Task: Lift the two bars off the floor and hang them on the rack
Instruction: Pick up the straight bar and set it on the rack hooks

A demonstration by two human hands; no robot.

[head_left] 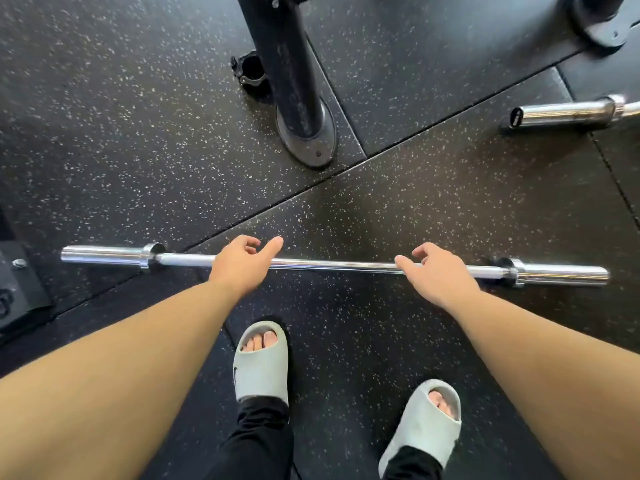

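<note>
Two hands (242, 266) (438, 275) spread above bar (339, 265); rack post (294, 81), collar (251, 69) beyond.

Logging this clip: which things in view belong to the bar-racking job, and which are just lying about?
Job:
near bar, on the floor under both open hands
far bar, only its end showing at the right edge
left hand
right hand

Lying about:
collar beside the post
slides

Bright, even light with soft shadows; white glare streaks the chrome bar (332, 265) (sharpest on its sleeves); wide-angle bending and slight softness at the edges
</note>
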